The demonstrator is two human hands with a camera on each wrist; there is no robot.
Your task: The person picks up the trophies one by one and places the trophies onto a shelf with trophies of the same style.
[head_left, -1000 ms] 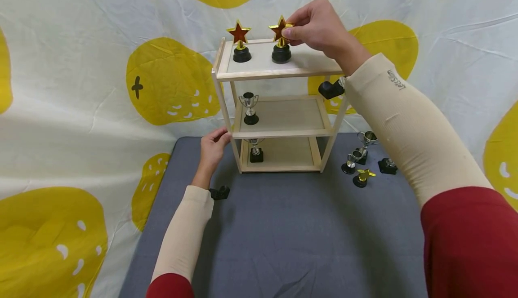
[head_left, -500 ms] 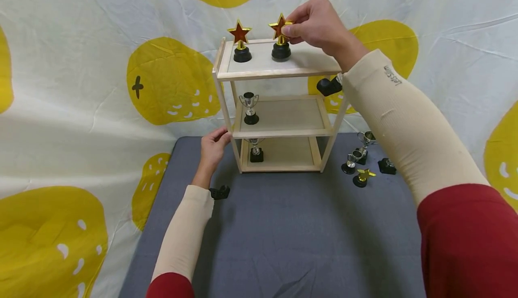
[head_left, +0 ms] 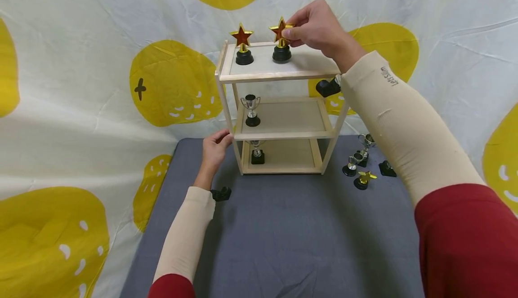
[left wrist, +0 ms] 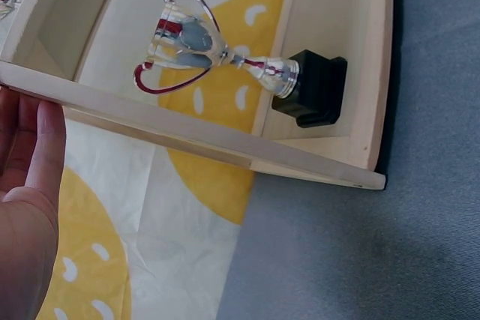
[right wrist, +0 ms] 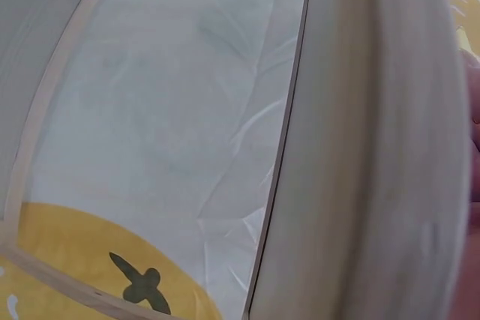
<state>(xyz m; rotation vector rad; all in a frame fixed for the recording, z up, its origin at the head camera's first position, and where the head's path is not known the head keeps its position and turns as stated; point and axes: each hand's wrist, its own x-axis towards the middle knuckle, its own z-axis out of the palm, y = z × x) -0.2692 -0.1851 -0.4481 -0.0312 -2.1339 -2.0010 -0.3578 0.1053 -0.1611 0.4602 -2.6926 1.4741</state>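
Observation:
On the top board of a three-tier wooden shelf rack [head_left: 283,135], my right hand [head_left: 319,28] pinches a star trophy [head_left: 282,55] by its gold star. The trophy is upright, its black base close over the board. A matching star trophy [head_left: 244,58] stands to its left. My left hand [head_left: 213,152] grips the rack's left post between thumb and fingers, around the middle tier. A silver cup trophy [head_left: 251,104] stands on the middle tier. Another cup trophy [left wrist: 311,91] stands on the bottom tier. In the right wrist view the rack mostly hides the right hand.
Right of the rack, on the grey cloth [head_left: 283,235], stand two silver cup trophies, the smaller cup [head_left: 353,163] in front, and a gold star trophy [head_left: 363,181]. A black-based trophy [head_left: 387,168] is partly hidden by the right sleeve. A patterned curtain [head_left: 101,86] hangs behind.
The pinched star trophy has shifted slightly left, toward the other star trophy. The left hand stays at the post. The head view has tilted a little.

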